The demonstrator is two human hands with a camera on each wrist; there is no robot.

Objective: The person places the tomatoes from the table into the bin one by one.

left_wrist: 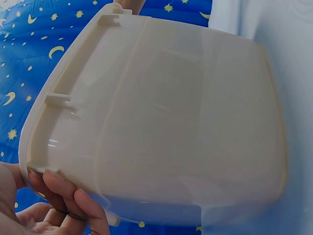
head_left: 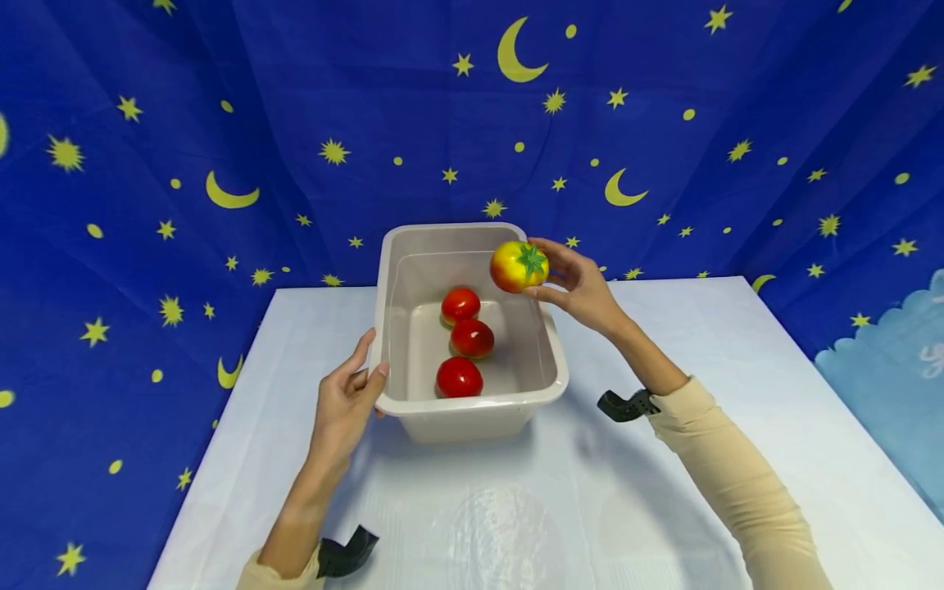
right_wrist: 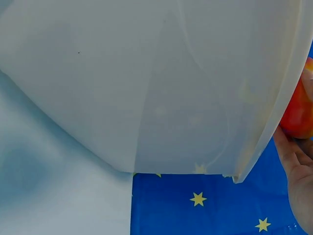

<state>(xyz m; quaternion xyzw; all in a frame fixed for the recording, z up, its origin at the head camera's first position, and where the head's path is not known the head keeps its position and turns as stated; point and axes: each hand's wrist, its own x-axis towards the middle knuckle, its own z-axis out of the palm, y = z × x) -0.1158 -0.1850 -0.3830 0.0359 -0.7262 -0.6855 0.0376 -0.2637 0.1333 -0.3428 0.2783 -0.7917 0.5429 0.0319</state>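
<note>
A beige plastic tub (head_left: 547,360) stands on the white table (head_left: 664,459). Three red tomatoes lie in a row inside it: one at the back (head_left: 460,305), one in the middle (head_left: 473,338), one at the front (head_left: 459,378). My right hand (head_left: 583,287) holds a yellow-red tomato (head_left: 519,266) with a green stem above the tub's right rim; the right wrist view shows its red side (right_wrist: 298,115) past the tub wall (right_wrist: 146,83). My left hand (head_left: 347,401) grips the tub's near left corner, thumb on the rim, and its fingers (left_wrist: 73,200) curl under the rim (left_wrist: 34,147).
A blue cloth with yellow stars and moons (head_left: 184,147) hangs behind and to both sides of the table. A light blue cloud shape (head_left: 885,369) shows at the right. Black wrist straps (head_left: 627,406) sit on both arms.
</note>
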